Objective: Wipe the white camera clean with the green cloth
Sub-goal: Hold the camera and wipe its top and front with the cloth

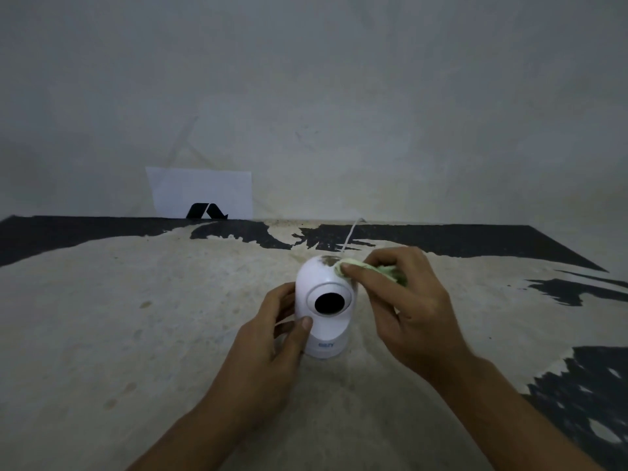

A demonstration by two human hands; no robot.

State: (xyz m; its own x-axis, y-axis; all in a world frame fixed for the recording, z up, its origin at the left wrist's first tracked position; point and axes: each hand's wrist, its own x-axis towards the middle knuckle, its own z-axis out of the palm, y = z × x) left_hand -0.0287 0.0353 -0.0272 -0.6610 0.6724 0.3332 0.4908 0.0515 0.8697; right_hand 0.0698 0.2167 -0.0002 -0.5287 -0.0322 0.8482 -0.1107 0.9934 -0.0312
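The white camera (326, 321) stands upright in the middle of the table, its round black lens facing me. A dark smudge marks its dome top. My left hand (272, 341) grips the camera's left side, thumb across the lower front. My right hand (404, 300) holds the bunched green cloth (384, 270) and presses it against the top right of the dome, beside the smudge. Most of the cloth is hidden inside my fingers.
A thin white cable (351, 234) runs from behind the camera to the table's far edge. A white sheet of paper (200, 192) with a black stand (205, 211) leans on the wall at the back left. The tabletop (136, 317) is worn beige with black patches.
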